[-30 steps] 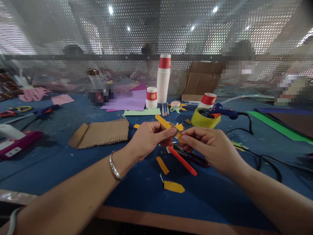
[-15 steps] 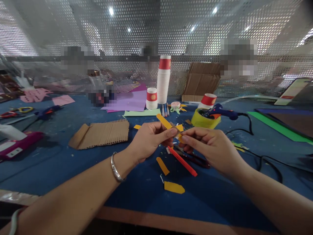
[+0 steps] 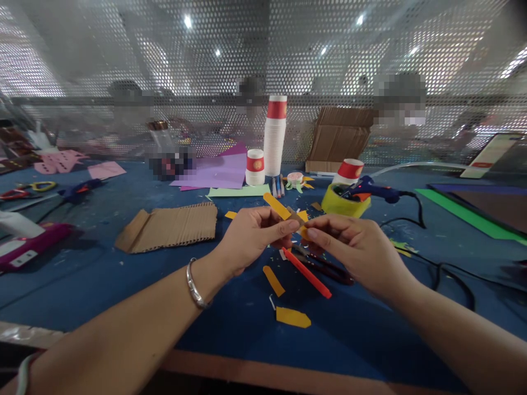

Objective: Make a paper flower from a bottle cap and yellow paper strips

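My left hand [image 3: 257, 233] pinches a small brown cardboard piece [image 3: 296, 218] that has a yellow paper strip [image 3: 276, 206] sticking out at its upper left. On the other side, my right hand [image 3: 349, 241] grips a yellow paper bit at the cardboard's lower right end between thumb and fingers; my fingertips partly hide it. Below the hands lie a red marker [image 3: 308, 273], dark-handled scissors [image 3: 329, 267] half hidden by my right hand, a loose yellow strip [image 3: 274, 281] and a pointed yellow paper piece [image 3: 293, 317].
Corrugated cardboard [image 3: 173, 226] lies to the left. Behind stand a tall paper cup stack [image 3: 275, 137] and a shorter one [image 3: 255, 167]. A blue glue gun [image 3: 379, 189] rests on a yellow tape roll [image 3: 346, 204], its black cable [image 3: 457, 270] trailing right. A perforated screen [image 3: 230, 44] closes the back.
Both hands keep their grip and stay nearly in place. The cardboard piece has tilted a little, so more of its brown face shows. The view has shifted slightly.
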### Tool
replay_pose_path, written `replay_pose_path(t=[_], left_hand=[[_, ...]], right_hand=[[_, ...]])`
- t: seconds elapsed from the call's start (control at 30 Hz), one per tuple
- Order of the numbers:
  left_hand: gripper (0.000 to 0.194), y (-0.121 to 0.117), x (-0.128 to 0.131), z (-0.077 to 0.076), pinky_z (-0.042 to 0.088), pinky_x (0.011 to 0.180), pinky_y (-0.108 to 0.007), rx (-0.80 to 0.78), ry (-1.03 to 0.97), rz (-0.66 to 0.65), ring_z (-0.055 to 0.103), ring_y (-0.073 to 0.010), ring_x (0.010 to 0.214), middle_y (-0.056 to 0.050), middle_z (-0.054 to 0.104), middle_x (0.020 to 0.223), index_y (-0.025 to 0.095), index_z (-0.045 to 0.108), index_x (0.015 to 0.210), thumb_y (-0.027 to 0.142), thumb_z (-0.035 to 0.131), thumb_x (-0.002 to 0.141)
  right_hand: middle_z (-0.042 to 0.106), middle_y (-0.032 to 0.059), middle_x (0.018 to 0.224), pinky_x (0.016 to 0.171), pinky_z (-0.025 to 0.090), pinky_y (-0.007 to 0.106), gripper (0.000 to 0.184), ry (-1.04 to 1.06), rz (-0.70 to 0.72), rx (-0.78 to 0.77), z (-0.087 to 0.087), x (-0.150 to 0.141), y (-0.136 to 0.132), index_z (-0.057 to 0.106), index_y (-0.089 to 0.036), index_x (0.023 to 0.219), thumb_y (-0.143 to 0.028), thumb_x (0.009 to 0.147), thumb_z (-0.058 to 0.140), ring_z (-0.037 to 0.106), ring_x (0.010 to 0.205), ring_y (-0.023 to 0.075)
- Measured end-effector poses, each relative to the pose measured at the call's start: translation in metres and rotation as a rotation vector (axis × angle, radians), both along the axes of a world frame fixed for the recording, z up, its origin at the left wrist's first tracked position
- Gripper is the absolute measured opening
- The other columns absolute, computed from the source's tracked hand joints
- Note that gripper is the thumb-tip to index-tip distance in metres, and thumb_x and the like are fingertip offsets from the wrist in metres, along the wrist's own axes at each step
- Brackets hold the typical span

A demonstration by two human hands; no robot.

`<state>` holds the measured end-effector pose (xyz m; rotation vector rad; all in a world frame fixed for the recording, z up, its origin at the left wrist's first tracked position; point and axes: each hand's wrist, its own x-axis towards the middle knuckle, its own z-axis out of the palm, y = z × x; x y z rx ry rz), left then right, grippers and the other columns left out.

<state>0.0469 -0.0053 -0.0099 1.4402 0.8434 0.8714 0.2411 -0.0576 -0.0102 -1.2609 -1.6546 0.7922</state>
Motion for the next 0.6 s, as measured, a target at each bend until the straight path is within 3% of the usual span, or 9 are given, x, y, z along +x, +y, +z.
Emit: replay_pose_path(t=[0.2,0.37,0.6], left_hand=[[0.033,-0.0012,0.0018,-0.0024,0.052,0.066,-0.027,-0.008,-0.009,-0.005,0.063,-0.0112,0.065,-0.001,0.069,0.073,0.015,0.07,0.083,0.044,0.083,0.074],[0.032,-0.0039,0.0045,-0.0015,0.05,0.064,-0.026,-0.015,-0.004,0.021,0.061,-0.0101,0.063,0.0,0.067,0.071,0.015,0.068,0.079,0.043,0.083,0.073],[0.03,-0.0058,0.0064,-0.0002,0.053,0.066,-0.027,-0.056,-0.02,-0.001,0.064,-0.0111,0.062,-0.001,0.069,0.068,0.016,0.066,0.075,0.041,0.083,0.074]], right_hand=[[0.078,0.0064,0.095,0.074,0.06,0.034,0.024,-0.145,-0.112,0.22,-0.0025,-0.0029,-0.0028,0.071,-0.021,0.104,-0.038,0.087,0.071,0.073,0.079,0.0205],[0.076,0.0075,0.095,0.076,0.058,0.038,0.025,-0.38,-0.174,0.434,-0.0078,-0.0034,-0.0021,0.069,-0.02,0.108,-0.034,0.087,0.072,0.072,0.082,0.023],[0.075,0.0069,0.091,0.074,0.057,0.038,0.017,-0.51,-0.156,0.607,-0.0093,-0.0047,-0.0021,0.067,-0.021,0.107,-0.027,0.092,0.065,0.071,0.083,0.0238]])
